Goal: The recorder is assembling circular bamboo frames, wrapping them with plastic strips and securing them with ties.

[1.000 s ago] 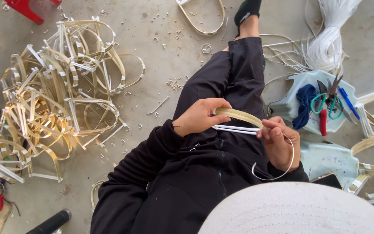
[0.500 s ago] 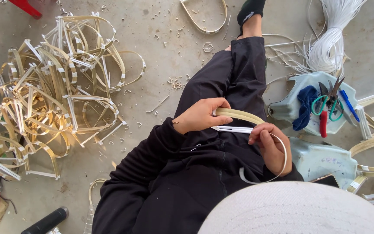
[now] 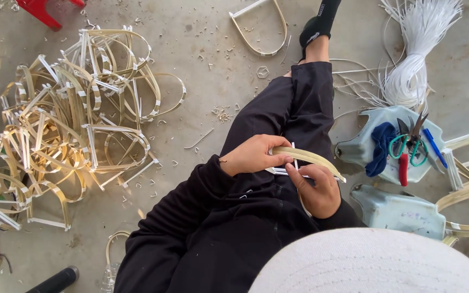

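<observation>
bamboo strip (image 3: 310, 158) in both hands runs lengthwise left-right, slanting down.

Bright daylight, even exposure. Sun patches hit the pile of bamboo loops (image 3: 66, 130) at left, with warm glare on the strips and short hard shadows on the concrete floor (image 3: 202, 70). The dark clothing (image 3: 234, 217) loses detail in shade. The white hat brim (image 3: 375, 263) at bottom is close and soft, slightly overexposed. The centre is sharp, no motion blur on the hands. Mild wide-angle bending at the edges.
</observation>
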